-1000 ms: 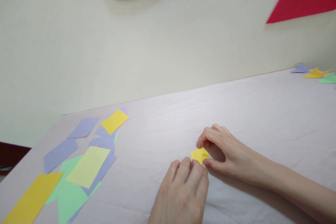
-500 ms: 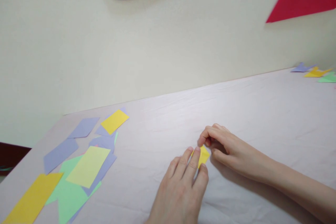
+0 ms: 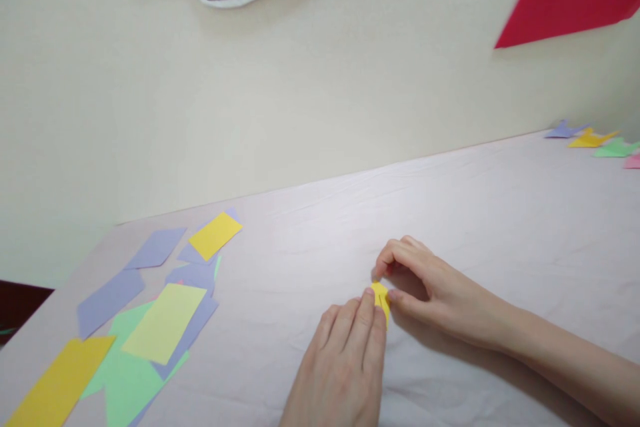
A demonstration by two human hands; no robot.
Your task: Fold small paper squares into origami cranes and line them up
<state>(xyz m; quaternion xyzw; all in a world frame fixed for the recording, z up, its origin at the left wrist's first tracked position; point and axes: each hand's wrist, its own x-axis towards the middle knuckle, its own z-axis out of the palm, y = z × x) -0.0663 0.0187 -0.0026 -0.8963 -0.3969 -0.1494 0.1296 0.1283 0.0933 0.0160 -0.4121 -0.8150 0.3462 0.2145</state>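
Observation:
A small folded piece of yellow paper [image 3: 381, 296] lies on the cloth-covered table, partly hidden by my left hand. Stretched out flat, my left hand [image 3: 345, 347] presses the paper down with its fingers close together. From the right, my right hand [image 3: 415, 280] curls round the paper. Its index fingertip is at the paper's top point and its thumb tip touches the right edge. A crease or flap edge shows on the paper between the hands.
At the left lie loose paper sheets: a pale yellow sheet [image 3: 165, 320], a green sheet [image 3: 125, 370], an orange-yellow sheet [image 3: 63, 380], several purple ones [image 3: 111, 300]. Folded paper shapes [image 3: 593, 138] line the far right edge. Behind stands a wall [image 3: 300, 93] with a red decoration [image 3: 565, 0].
My left fingers have closed together over the paper. The right thumb has moved in to touch the paper's edge. The view has shifted slightly, showing a pink folded shape at the right.

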